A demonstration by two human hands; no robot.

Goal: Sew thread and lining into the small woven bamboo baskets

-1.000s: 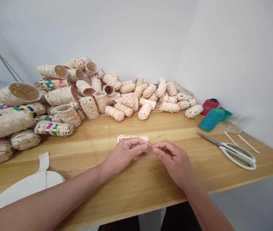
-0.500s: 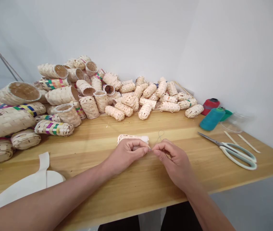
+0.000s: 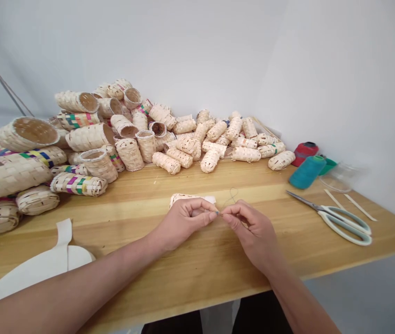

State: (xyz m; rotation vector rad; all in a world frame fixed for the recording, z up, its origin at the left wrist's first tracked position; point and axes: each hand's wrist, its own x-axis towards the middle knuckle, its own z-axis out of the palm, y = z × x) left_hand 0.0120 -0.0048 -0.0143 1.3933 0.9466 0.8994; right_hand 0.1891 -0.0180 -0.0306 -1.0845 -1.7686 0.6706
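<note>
My left hand (image 3: pixel 187 220) is closed in a pinch, with a tiny bluish bit showing at its fingertips. Close against them, thumb and forefinger of my right hand (image 3: pixel 253 229) are also pinched together. A thin dark thread (image 3: pixel 232 195) loops up on the table just behind the right fingers. What exactly lies between the two pinches is too small to make out. Behind my left hand lies a small woven basket tube (image 3: pixel 180 198) of pale strips, partly hidden by the hand.
Many woven tubes (image 3: pixel 89 137) are heaped along the wall. White-handled scissors (image 3: pixel 345 222) lie at right, near a teal thread cone (image 3: pixel 307 172), a red spool (image 3: pixel 305 154) and two pale strips (image 3: pixel 360 207). A white strip roll (image 3: pixel 41 273) lies at front left.
Both hands stay nearly in place, fingertips still together. The bluish bit at the left fingertips shows a little more clearly now.
</note>
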